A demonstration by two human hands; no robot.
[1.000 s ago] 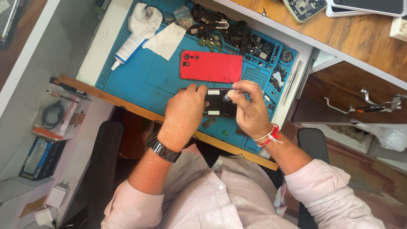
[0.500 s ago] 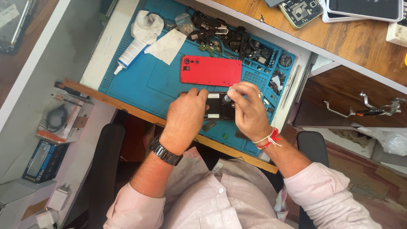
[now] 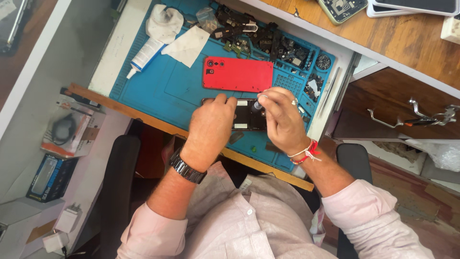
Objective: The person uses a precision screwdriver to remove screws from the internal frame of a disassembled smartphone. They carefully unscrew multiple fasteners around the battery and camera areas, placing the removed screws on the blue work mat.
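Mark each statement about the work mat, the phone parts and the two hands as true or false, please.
1. The red back cover lies on the blue mat. True.
2. The left hand rests on the opened phone. True.
3. The right hand is empty. False: it pinches a small dark tool over the phone.
4. The white tube stands upright. False: it lies on its side.
5. A wristwatch is on the left wrist. True.
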